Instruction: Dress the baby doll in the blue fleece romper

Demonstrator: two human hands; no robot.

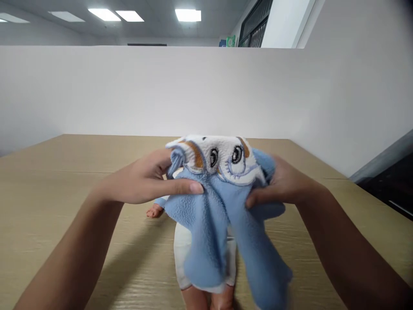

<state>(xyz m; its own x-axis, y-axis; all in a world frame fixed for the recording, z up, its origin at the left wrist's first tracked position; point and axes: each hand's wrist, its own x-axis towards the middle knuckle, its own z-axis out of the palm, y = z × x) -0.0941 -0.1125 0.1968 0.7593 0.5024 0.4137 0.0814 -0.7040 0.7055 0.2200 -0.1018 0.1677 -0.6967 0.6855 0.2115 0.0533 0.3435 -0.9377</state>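
Note:
A blue fleece garment [222,215] with a white hood embroidered with cartoon eyes is held up over a doll lying on the wooden table [48,193]. My left hand [151,178] grips its left side, thumb pressed across the fleece. My right hand [280,185] pinches the right side. Under the garment lies the doll [182,249] in white clothing; one small hand [154,211] sticks out at the left and its bare legs show at the bottom edge. The doll's head is hidden behind the fabric.
A white partition wall [161,90] stands along the table's far edge and right side. A dark surface [390,185] lies beyond the table's right edge. Ceiling lights show above the partition.

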